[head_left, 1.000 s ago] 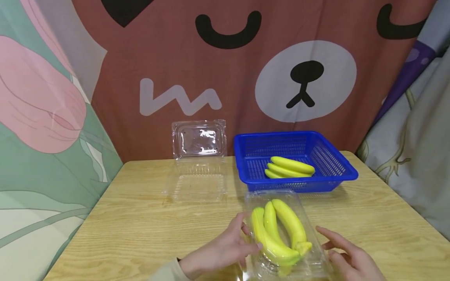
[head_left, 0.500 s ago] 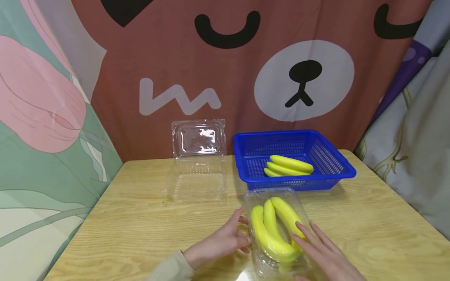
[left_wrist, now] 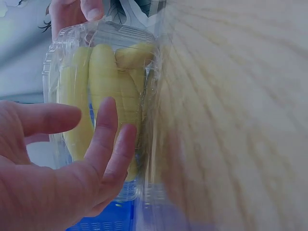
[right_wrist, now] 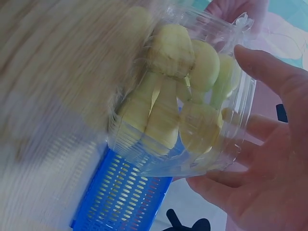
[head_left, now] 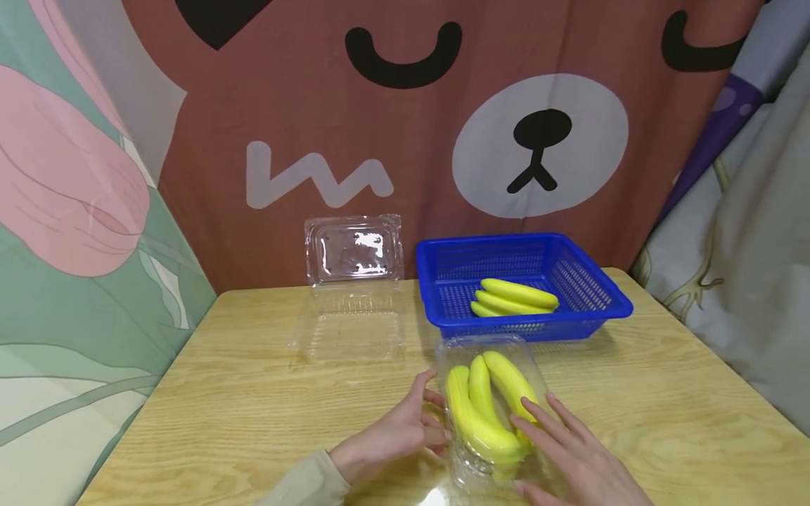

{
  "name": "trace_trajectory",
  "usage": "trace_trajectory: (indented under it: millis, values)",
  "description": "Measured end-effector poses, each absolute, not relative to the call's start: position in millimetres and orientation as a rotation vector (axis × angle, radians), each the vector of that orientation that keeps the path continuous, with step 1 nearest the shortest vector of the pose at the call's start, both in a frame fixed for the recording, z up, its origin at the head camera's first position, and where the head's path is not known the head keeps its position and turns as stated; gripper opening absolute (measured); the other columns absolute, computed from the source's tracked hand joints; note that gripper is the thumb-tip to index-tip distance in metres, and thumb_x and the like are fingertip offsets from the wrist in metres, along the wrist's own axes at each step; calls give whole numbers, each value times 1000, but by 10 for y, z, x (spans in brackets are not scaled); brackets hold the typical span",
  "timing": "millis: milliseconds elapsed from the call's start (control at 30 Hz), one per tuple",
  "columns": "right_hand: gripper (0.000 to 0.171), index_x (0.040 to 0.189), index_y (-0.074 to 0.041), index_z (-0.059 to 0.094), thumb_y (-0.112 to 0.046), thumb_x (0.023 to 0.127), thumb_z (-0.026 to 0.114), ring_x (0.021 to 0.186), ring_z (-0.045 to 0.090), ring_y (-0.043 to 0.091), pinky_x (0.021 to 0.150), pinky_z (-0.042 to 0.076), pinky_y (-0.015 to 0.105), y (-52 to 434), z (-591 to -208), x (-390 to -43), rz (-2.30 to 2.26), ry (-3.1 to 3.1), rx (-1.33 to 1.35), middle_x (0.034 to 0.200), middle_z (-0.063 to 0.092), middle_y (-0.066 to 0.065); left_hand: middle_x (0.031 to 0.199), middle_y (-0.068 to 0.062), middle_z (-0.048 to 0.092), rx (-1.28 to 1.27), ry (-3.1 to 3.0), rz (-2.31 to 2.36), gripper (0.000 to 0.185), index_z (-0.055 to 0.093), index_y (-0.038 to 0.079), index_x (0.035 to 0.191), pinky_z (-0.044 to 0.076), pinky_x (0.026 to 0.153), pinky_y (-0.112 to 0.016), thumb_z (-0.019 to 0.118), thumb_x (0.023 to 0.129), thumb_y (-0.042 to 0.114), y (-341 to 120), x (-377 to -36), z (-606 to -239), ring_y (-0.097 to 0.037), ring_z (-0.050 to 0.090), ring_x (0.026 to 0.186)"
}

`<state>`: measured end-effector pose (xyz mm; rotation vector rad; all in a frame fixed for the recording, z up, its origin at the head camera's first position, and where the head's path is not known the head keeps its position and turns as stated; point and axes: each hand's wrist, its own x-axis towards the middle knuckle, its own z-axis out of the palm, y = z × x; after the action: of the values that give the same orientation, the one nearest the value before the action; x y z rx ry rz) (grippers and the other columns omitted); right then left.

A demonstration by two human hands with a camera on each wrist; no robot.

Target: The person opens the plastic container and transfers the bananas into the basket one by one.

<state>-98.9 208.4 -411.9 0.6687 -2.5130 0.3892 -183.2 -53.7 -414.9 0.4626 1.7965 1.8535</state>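
Closed clear box (head_left: 490, 414) of bananas (head_left: 484, 411) at near edge of table (head_left: 253, 393), between both hands. Long axis runs near-to-far, tilted slightly leftward at near end; banana stems at near end, tips pointing toward blue basket (head_left: 522, 284).

Left hand (head_left: 395, 432) on box's left wall: fingers straight to loosely bent, tips pressed flat against plastic, thumb at far-left corner. No curl round the box. Left wrist view (left_wrist: 62, 163) confirms: fingers spread and extended, pads on the clear side, bananas (left_wrist: 103, 91) just behind the wall.

Right hand (head_left: 569, 457) over right half of lid, fingers extended and spread, index tip resting on top above the rightmost banana. Right wrist view (right_wrist: 269, 159) shows fingers lying along the lid of box (right_wrist: 192, 96), thumb apart and straight; palm open, nothing pinched.

Relation that matters: box sits directly between the two palms, left hand on the side wall, right hand on top and slightly nearer the near-right corner. Both equally close; both touching. Long sides of box face the palms, short ends face the person and the basket.

Judgement: squeeze across short axis is available from here; lid seam on the right side cannot be made out through glare.

Elsewhere: second clear box (head_left: 351, 309) open, far-left of table, lid up against curtain (head_left: 316, 105). Basket just beyond the closed box, apart from it, holding another bunch (head_left: 514, 299).
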Motion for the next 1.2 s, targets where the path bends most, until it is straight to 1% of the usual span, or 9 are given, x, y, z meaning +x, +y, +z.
trace_trajectory:
  millis: [133, 200, 267, 467, 633, 767, 967, 1133, 1200]
  values:
    - [72, 135, -23, 61, -56, 73, 80, 143, 28, 14, 74, 55, 55, 2081, -4103, -978, 394, -2539, 654, 142, 53, 1, 123, -15, 42, 429, 1762, 1907, 102, 6, 10, 155, 58, 66, -38, 62, 73, -13, -500, -1836, -4153, -21, 64, 70]
    - [72, 135, -23, 61, -56, 74, 80, 142, 29, 15, 74, 55, 55, 2081, -4098, -972, 405, -2552, 646, 142, 53, 1, 122, -15, 42, 426, 1751, 1926, 103, 5, 9, 155, 58, 64, -39, 63, 73, -13, -488, -1841, -4159, -21, 64, 69]
    - [72, 136, -24, 61, -56, 74, 80, 142, 30, 16, 74, 55, 55, 2080, -4097, -973, 411, -2561, 640, 143, 53, 1, 123, -15, 42, 434, 1745, 1918, 104, 4, 10, 156, 58, 65, -39, 65, 74, -12, -496, -1843, -4163, -21, 64, 70]
    - [72, 135, -24, 61, -58, 74, 79, 144, 23, 10, 71, 56, 50, 2077, -4100, -972, 385, -2563, 635, 143, 53, 1, 125, -15, 40, 473, 1706, 1887, 106, 2, 13, 157, 58, 71, -41, 66, 75, -9, -546, -1858, -4166, -24, 66, 79]
    - [71, 133, -24, 63, -59, 74, 78, 144, 18, 5, 70, 57, 47, 2074, -4103, -972, 360, -2561, 624, 142, 54, 0, 127, -16, 40, 473, 1680, 1877, 109, 1, 13, 158, 58, 72, -42, 64, 73, -11, -566, -1876, -4160, -24, 65, 84]
    - [71, 134, -24, 63, -60, 74, 78, 144, 17, 4, 69, 57, 47, 2071, -4106, -965, 361, -2565, 617, 142, 54, 0, 128, -16, 40, 472, 1681, 1877, 109, 1, 14, 158, 58, 72, -42, 65, 72, -11, -566, -1878, -4165, -24, 65, 85]
    - [72, 134, -25, 62, -59, 74, 79, 144, 17, 5, 69, 57, 45, 2069, -4107, -962, 352, -2557, 616, 143, 53, -1, 127, -16, 41, 458, 1689, 1893, 110, 1, 14, 157, 58, 70, -43, 65, 72, -10, -555, -1885, -4183, -24, 65, 79]
    - [72, 134, -23, 62, -59, 73, 79, 144, 18, 5, 70, 57, 44, 2065, -4105, -959, 339, -2559, 615, 143, 53, -1, 126, -16, 41, 431, 1701, 1903, 107, 2, 15, 157, 58, 70, -43, 65, 74, -9, -537, -1882, -4177, -23, 65, 72]
    - [73, 134, -23, 62, -59, 73, 79, 144, 20, 7, 70, 57, 45, 2064, -4103, -959, 339, -2559, 615, 143, 53, -1, 126, -16, 40, 421, 1703, 1899, 106, 2, 16, 158, 58, 70, -42, 64, 76, -8, -532, -1879, -4172, -24, 65, 73]
